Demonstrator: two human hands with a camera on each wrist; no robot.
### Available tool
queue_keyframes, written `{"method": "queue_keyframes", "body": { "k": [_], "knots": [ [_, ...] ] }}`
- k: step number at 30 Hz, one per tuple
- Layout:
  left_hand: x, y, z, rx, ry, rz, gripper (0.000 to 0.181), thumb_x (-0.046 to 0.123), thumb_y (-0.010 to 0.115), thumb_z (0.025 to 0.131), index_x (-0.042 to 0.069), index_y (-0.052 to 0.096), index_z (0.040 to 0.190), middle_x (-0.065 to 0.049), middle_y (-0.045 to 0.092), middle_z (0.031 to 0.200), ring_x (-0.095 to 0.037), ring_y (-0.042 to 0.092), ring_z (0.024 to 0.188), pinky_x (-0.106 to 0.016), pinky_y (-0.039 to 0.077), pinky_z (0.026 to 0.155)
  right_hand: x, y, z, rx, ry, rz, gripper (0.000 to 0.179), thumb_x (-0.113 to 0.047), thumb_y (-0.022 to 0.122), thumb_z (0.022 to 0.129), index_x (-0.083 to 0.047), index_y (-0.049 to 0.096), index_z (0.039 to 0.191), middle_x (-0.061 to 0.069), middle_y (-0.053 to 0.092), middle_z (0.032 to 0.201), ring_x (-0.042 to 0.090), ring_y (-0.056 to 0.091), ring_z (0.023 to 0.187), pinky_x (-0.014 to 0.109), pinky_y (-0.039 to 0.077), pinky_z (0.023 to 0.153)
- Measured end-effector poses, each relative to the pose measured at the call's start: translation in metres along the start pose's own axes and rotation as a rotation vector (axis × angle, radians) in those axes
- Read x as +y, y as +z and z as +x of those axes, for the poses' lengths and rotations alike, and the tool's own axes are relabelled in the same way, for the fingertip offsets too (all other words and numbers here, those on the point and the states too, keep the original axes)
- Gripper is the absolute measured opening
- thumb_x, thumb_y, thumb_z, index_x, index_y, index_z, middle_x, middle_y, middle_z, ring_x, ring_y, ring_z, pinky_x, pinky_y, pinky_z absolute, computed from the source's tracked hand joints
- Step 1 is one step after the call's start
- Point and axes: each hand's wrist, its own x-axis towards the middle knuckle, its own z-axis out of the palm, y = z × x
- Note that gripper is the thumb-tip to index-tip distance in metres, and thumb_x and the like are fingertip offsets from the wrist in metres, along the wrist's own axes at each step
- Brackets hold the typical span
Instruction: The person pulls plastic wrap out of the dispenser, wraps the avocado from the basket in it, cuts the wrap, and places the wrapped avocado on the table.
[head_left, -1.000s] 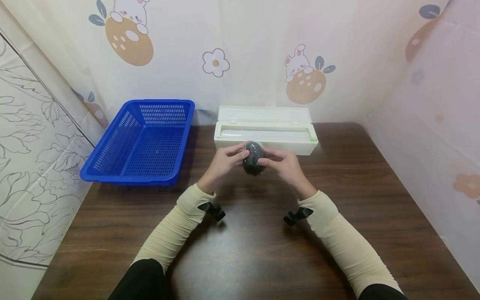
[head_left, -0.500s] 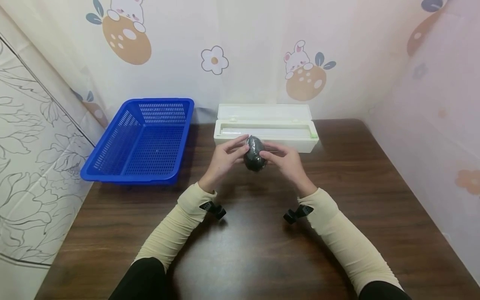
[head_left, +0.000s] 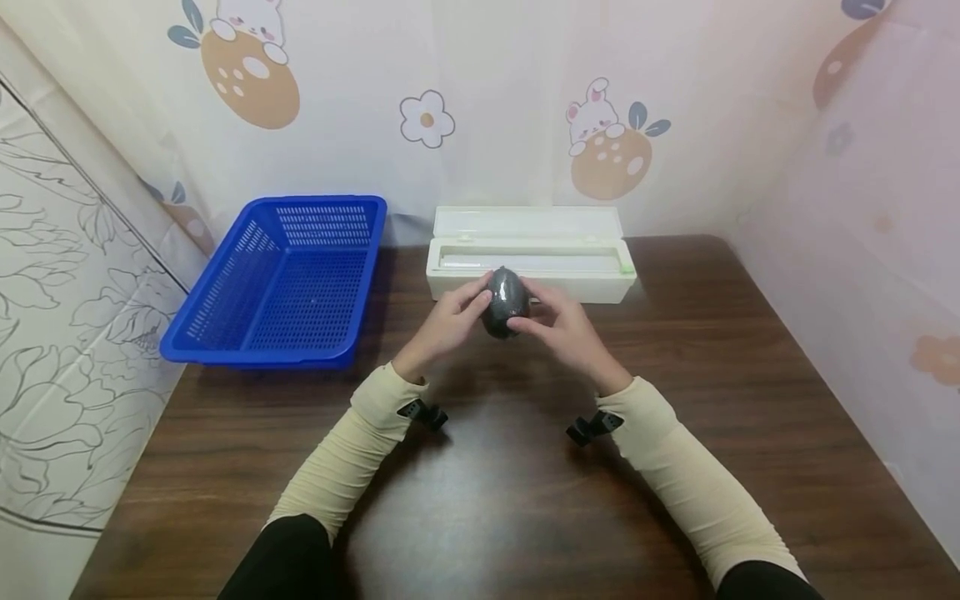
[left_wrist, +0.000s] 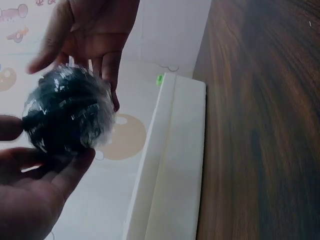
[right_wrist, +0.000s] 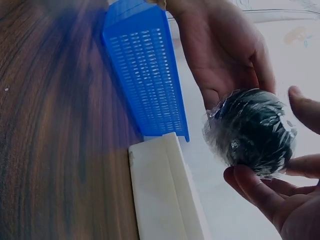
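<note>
A dark green, egg-shaped avocado (head_left: 506, 302) in shiny clear cling film is held up between both hands over the table. My left hand (head_left: 447, 323) grips its left side, thumb on the near face and fingers behind. From the other side my right hand (head_left: 564, 332) holds it, its thumb low across the front in the head view. Both wrist views show loose, crinkled film on the side of the avocado (left_wrist: 70, 112) turned away from the head camera. Just behind the hands stands a white cling film dispenser (head_left: 540, 287), its lid raised.
A blue slotted plastic basket (head_left: 255, 358) sits at the back left of the dark wooden table (head_left: 480, 500). The dispenser carries a small green piece (head_left: 627, 269) at its right end. A patterned curtain (head_left: 510, 100) hangs behind the table.
The avocado has turned slightly between the fingers, and a smoother film surface now faces the head camera. The right thumb has moved lower across its front. Basket and dispenser stay put.
</note>
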Motion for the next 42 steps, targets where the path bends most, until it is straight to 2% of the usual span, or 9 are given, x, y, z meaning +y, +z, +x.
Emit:
{"method": "queue_keyframes", "body": {
  "k": [5,9,12,18,29,33,36,42],
  "knots": [
    [0.000,-0.003,0.000,-0.046,-0.034,-0.027,0.049,0.021,0.045,0.104,0.005,0.036,0.149,-0.012,0.036,0.156,-0.026,0.036,0.144,-0.040,0.034,0.116,-0.001,0.000,0.001,0.003,0.036,0.022,0.060,-0.014,0.071,0.089,-0.009,0.048,0.144,0.018,0.054,0.140,0.035,0.063,0.113,0.046,0.055,0.090],
    [0.000,-0.002,0.001,-0.052,-0.091,-0.065,0.054,0.024,0.050,0.102,0.011,0.032,0.152,-0.015,0.038,0.155,-0.028,0.041,0.141,-0.042,0.039,0.112,0.001,-0.002,0.000,0.020,0.093,0.044,0.059,-0.016,0.072,0.089,-0.012,0.049,0.143,0.017,0.056,0.136,0.035,0.066,0.108,0.042,0.057,0.087],
    [-0.001,0.000,0.001,-0.018,-0.112,-0.088,0.058,0.023,0.056,0.099,0.011,0.033,0.151,-0.019,0.042,0.151,-0.033,0.048,0.134,-0.043,0.045,0.107,0.001,-0.003,0.000,0.026,0.133,0.061,0.061,-0.016,0.073,0.088,-0.013,0.049,0.143,0.016,0.056,0.136,0.036,0.065,0.108,0.039,0.057,0.086],
    [-0.001,0.002,0.000,0.050,-0.091,-0.089,0.051,0.019,0.065,0.094,0.007,0.048,0.141,-0.019,0.054,0.139,-0.034,0.059,0.121,-0.042,0.052,0.098,0.005,-0.003,0.001,0.021,0.155,0.065,0.060,-0.013,0.073,0.087,-0.011,0.049,0.143,0.018,0.054,0.137,0.040,0.063,0.110,0.037,0.056,0.086],
    [-0.005,0.000,-0.001,0.119,-0.103,-0.064,0.046,0.023,0.072,0.088,0.008,0.061,0.130,-0.016,0.066,0.122,-0.030,0.067,0.106,-0.037,0.055,0.088,0.006,0.000,0.001,0.007,0.195,0.128,0.066,-0.010,0.075,0.085,-0.009,0.044,0.144,0.022,0.054,0.133,0.039,0.065,0.103,0.026,0.056,0.080],
    [-0.007,0.000,-0.001,0.141,-0.114,-0.072,0.046,0.023,0.073,0.087,0.008,0.062,0.129,-0.017,0.067,0.117,-0.029,0.068,0.102,-0.035,0.055,0.086,0.007,0.000,0.001,0.020,0.203,0.135,0.061,-0.012,0.075,0.085,-0.008,0.048,0.139,0.020,0.055,0.132,0.038,0.066,0.100,0.024,0.056,0.079],
    [-0.008,0.001,-0.001,0.158,-0.126,-0.090,0.046,0.022,0.074,0.087,0.007,0.062,0.128,-0.018,0.066,0.117,-0.030,0.068,0.102,-0.036,0.056,0.086,0.008,0.000,0.002,0.028,0.207,0.120,0.056,-0.014,0.075,0.085,-0.008,0.052,0.136,0.018,0.057,0.132,0.035,0.066,0.099,0.026,0.056,0.079],
    [-0.010,0.002,0.001,0.181,-0.131,-0.117,0.045,0.019,0.075,0.086,0.005,0.062,0.126,-0.020,0.066,0.119,-0.032,0.068,0.103,-0.036,0.057,0.086,0.008,-0.001,0.003,0.035,0.216,0.128,0.053,-0.015,0.075,0.086,-0.008,0.055,0.134,0.018,0.058,0.131,0.037,0.066,0.101,0.038,0.057,0.084]
  ]
}}
